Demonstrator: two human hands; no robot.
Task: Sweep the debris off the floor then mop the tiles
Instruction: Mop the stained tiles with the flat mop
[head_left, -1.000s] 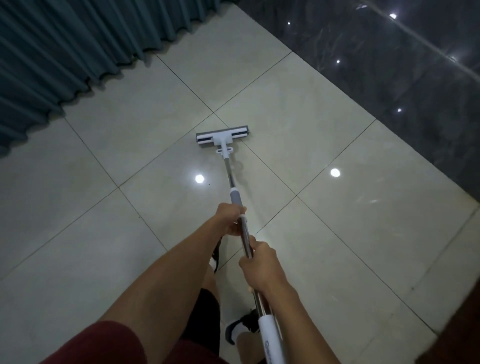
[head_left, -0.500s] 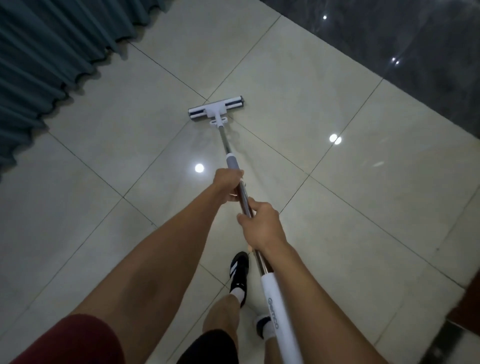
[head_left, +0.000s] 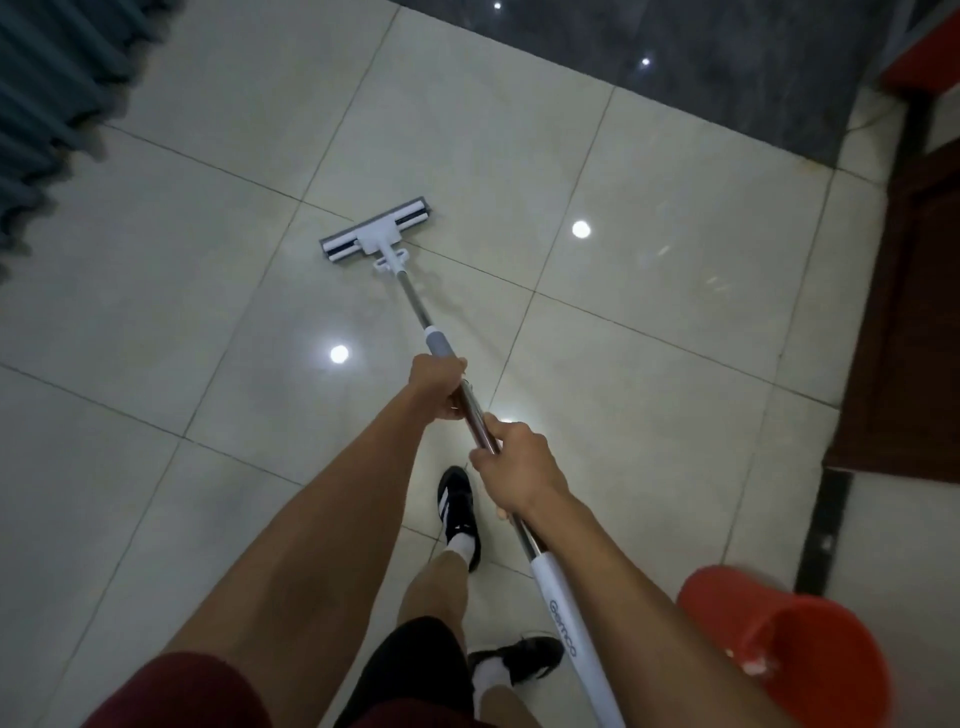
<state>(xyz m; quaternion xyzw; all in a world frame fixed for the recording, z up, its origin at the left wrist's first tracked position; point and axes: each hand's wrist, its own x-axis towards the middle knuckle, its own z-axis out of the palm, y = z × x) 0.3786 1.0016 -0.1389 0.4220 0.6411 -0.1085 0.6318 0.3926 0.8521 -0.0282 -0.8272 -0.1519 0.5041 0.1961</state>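
Both hands form our grip: the left hand (head_left: 435, 385) and, nearer us, the right hand (head_left: 519, 470) are each wrapped tight around the long steel-and-white mop pole (head_left: 475, 415). Glossy cream floor tiles (head_left: 649, 415) carry the flat white mop head (head_left: 376, 235), lying across a grout line ahead. We judge the mop light and stiff; wet tiles look slippery. A red plastic bucket (head_left: 789, 654) stands at right.

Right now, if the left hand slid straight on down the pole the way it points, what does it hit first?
The left hand would first meet the grey collar just ahead on the pole, then bare pole down to the mop head. Depth is foreshortened, so the gap is unclear.
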